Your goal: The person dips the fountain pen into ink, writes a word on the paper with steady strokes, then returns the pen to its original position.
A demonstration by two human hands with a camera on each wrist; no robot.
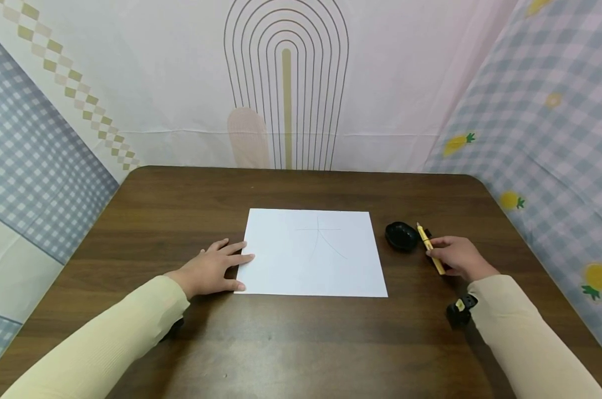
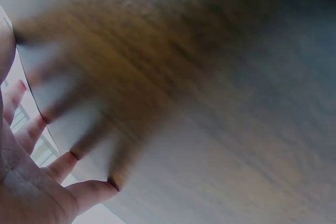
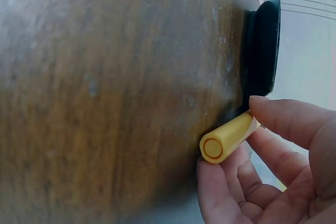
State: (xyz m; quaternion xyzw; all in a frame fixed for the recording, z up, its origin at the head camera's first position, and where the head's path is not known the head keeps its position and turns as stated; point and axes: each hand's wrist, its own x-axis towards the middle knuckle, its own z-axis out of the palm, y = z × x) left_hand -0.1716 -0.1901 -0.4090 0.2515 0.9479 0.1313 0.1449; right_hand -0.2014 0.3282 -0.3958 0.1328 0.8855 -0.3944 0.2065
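A white sheet of paper point(image 1: 276, 266) lies on the brown table, with thin lines point(image 1: 318, 230) crossing and spreading in its right half. My left hand point(image 1: 216, 267) has its fingers spread and fingertips resting on the sheet's left edge; in the left wrist view the left hand point(image 2: 37, 182) shows its fingertips down on the surface. To the right of the sheet, my right hand point(image 1: 458, 256) pinches a slim yellow pen point(image 1: 437, 262), tilted, with its pointed end away from me. The right wrist view shows the round butt of the pen point(image 3: 213, 147) between thumb and fingers.
A black, rounded object point(image 1: 401, 236) sits between the sheet and the pen. The wooden table point(image 1: 301, 343) has a far edge against a white patterned cloth point(image 1: 391, 83). Checked cloths point(image 1: 550, 138) hang on both sides.
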